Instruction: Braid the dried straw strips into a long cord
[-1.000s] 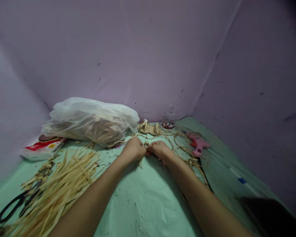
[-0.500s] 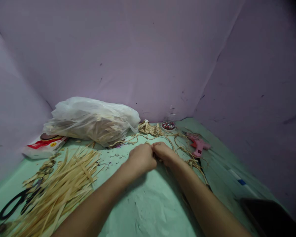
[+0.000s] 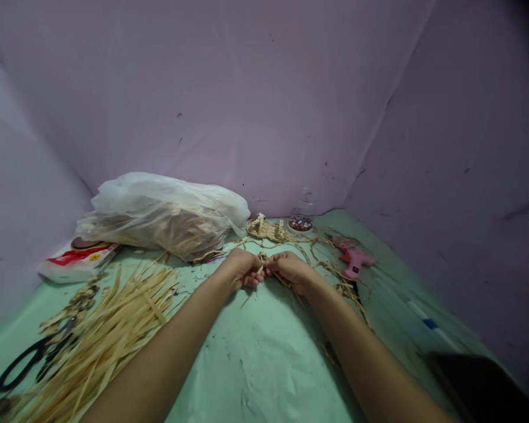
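My left hand (image 3: 245, 269) and my right hand (image 3: 288, 270) meet over the middle of the green-covered table. Both are closed in a pinch on tan plant-fibre strips (image 3: 261, 268), whose ends poke out between and below the fingers. How the strips run inside the hands is hidden. Just beyond lies a small woven sandal (image 3: 268, 230) with a white ornament. Thin twisted cord (image 3: 311, 249) trails behind and to the right of my right hand.
Flat straw-coloured strips (image 3: 114, 329) and black-handled scissors (image 3: 37, 358) lie left. A plastic bag (image 3: 167, 214) and a red-and-white packet (image 3: 79, 261) sit behind them. To the right are a clear container of beads (image 3: 300, 223), a pink glue gun (image 3: 355, 258) and a dark flat object (image 3: 476, 385).
My left hand has turned and shifted slightly left, so its fingers and a strip end now show. My right hand has barely moved.
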Demonstrator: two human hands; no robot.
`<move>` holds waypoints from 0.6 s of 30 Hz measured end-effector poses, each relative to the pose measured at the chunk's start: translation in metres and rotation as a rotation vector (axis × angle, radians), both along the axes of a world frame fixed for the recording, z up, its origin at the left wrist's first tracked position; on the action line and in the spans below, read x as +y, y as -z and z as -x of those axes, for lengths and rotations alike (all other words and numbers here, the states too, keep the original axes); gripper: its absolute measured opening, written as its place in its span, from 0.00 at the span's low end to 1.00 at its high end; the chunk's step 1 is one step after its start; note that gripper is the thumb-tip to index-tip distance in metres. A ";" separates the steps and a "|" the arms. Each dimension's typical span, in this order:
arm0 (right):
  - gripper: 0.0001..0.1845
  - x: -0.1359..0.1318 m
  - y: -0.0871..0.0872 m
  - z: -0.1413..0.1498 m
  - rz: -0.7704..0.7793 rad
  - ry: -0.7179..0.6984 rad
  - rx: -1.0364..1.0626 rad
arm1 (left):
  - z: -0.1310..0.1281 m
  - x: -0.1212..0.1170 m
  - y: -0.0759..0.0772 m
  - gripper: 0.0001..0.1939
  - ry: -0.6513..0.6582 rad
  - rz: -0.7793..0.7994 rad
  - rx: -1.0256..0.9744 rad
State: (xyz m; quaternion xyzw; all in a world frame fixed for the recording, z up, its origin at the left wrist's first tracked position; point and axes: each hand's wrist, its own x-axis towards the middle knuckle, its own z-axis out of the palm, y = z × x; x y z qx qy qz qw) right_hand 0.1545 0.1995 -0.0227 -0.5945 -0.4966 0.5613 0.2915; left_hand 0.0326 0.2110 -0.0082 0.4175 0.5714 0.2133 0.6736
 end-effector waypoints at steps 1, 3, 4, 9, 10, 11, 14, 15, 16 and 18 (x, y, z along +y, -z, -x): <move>0.05 0.000 0.000 -0.001 -0.008 -0.014 -0.030 | 0.001 0.000 0.000 0.06 0.026 -0.006 0.017; 0.06 0.001 -0.001 -0.003 -0.040 -0.045 -0.112 | 0.001 0.000 0.001 0.06 0.052 -0.074 0.091; 0.06 0.002 0.000 -0.004 -0.071 -0.066 -0.161 | 0.002 -0.001 0.002 0.06 0.048 -0.121 0.141; 0.04 0.003 0.000 -0.006 -0.329 -0.181 -0.470 | 0.002 0.001 0.005 0.06 0.059 -0.210 0.260; 0.04 0.003 -0.001 -0.006 -0.373 -0.188 -0.524 | 0.003 0.001 0.005 0.06 0.061 -0.204 0.258; 0.05 0.002 -0.002 -0.006 -0.407 -0.193 -0.567 | 0.003 0.002 0.005 0.06 0.061 -0.197 0.258; 0.07 -0.002 -0.006 -0.005 -0.459 -0.206 -0.640 | 0.003 0.002 0.005 0.04 0.060 -0.192 0.265; 0.07 -0.003 -0.008 -0.004 -0.462 -0.212 -0.649 | 0.003 0.002 0.005 0.04 0.059 -0.199 0.275; 0.07 -0.003 -0.009 -0.004 -0.457 -0.219 -0.653 | 0.003 0.002 0.005 0.04 0.059 -0.207 0.286; 0.07 -0.004 -0.010 -0.004 -0.441 -0.226 -0.651 | 0.003 0.001 0.006 0.05 0.057 -0.219 0.305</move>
